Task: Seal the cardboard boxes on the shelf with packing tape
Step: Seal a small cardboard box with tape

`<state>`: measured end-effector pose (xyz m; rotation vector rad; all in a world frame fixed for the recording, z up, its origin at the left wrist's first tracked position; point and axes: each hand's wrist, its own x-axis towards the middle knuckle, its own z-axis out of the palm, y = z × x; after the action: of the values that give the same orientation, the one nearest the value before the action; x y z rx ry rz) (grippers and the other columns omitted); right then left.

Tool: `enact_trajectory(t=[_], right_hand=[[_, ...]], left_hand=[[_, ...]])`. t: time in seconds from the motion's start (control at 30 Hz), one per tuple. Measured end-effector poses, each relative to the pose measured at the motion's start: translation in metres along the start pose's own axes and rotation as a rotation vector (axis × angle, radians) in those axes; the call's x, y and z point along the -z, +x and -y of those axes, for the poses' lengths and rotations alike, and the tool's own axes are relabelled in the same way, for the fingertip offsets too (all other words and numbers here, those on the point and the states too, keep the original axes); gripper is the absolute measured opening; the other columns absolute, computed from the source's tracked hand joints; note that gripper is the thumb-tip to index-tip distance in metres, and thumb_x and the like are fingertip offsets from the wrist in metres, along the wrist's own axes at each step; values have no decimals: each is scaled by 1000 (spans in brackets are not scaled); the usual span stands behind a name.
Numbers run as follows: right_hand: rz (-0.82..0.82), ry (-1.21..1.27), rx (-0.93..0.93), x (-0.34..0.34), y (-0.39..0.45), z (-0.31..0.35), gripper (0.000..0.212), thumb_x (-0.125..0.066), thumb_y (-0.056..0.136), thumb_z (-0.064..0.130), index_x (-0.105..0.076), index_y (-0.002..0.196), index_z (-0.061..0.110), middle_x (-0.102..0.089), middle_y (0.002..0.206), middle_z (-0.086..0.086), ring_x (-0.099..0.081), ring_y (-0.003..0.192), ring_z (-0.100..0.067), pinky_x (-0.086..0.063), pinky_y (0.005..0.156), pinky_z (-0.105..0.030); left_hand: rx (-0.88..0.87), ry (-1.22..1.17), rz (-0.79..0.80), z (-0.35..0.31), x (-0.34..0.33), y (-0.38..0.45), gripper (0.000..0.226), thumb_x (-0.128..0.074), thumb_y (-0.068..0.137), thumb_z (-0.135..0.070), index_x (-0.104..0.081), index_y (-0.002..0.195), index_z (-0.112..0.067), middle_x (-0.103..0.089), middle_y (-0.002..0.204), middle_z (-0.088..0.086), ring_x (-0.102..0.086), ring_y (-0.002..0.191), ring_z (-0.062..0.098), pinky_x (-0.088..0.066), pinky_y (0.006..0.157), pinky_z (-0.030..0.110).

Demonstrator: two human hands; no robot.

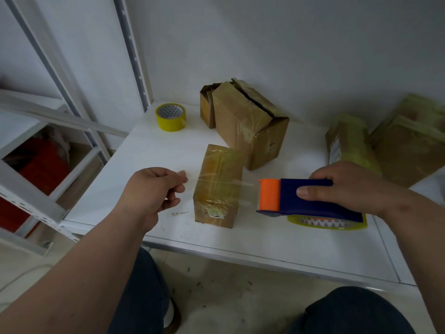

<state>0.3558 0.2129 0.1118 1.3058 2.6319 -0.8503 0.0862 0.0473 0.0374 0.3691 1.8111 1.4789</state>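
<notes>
Head view, left to right: a white metal rack [36,179] stands at the far left with something red [44,165] on its lower level, and beside it the white shelf [240,239] carries the boxes. A yellow tape roll [171,117] sits upright near the shelf's back left corner. The left hand [154,189] pinches the free end of a clear tape strip [216,186] between thumb and fingertips. That strip runs across and above the small cardboard box [218,186] lying near the front edge, already banded with tape. Behind it stands a larger cardboard box [250,124], its top flaps taped but showing a dark gap. The strip ends at the tape dispenser [310,197], blue with an orange front and a yellowish roll beneath, which the right hand [349,186] grips from above. Two more taped boxes [385,145] rest at the right, against the wall.
</notes>
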Motion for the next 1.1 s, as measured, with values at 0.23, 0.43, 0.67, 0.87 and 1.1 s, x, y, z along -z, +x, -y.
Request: enact_trajectory(t=[0.23, 0.43, 0.67, 0.87, 1.1], right_hand=[[53, -18, -42, -6, 16, -3, 58, -54, 64, 70, -72, 84, 18, -70, 78, -1, -66, 71, -15, -47, 63, -26], [88, -41, -40, -28, 31, -5, 41, -60, 80, 62, -69, 79, 21, -68, 76, 1, -64, 69, -11, -43, 59, -22], [112, -78, -11, -37, 39, 0, 36, -58, 82, 61, -66, 78, 26, -66, 78, 4, -62, 72, -8, -42, 59, -21], [121, -145, 19, -31, 44, 3, 41, -56, 81, 65, -67, 83, 25, -65, 81, 4, -62, 74, -9, -46, 62, -23], [213, -88, -39, -23, 57, 12, 44, -61, 82, 59, -67, 75, 15, -64, 75, -1, -61, 68, -15, -43, 63, -25]], left_hand=[[67, 60, -33, 10, -6, 7, 13, -72, 87, -16, -72, 83, -3, -64, 65, 7, -51, 56, 16, -53, 59, 29], [107, 230, -28, 21, -20, 7, 29, -69, 90, -28, -70, 75, -3, -66, 62, 10, -51, 51, 18, -56, 57, 31], [-55, 875, 83, 35, -13, 14, 64, -53, 97, -28, -24, 154, -27, -63, 128, 3, -64, 102, 21, -53, 87, 32], [-599, 713, 188, 25, -35, 2, 66, -35, 98, -54, -18, 155, -24, -22, 160, -2, -17, 148, 15, -13, 118, 26], [-506, 923, 289, 36, -48, 2, 79, -39, 95, -59, 0, 155, -28, 9, 163, -12, -4, 151, 16, -21, 121, 41]])
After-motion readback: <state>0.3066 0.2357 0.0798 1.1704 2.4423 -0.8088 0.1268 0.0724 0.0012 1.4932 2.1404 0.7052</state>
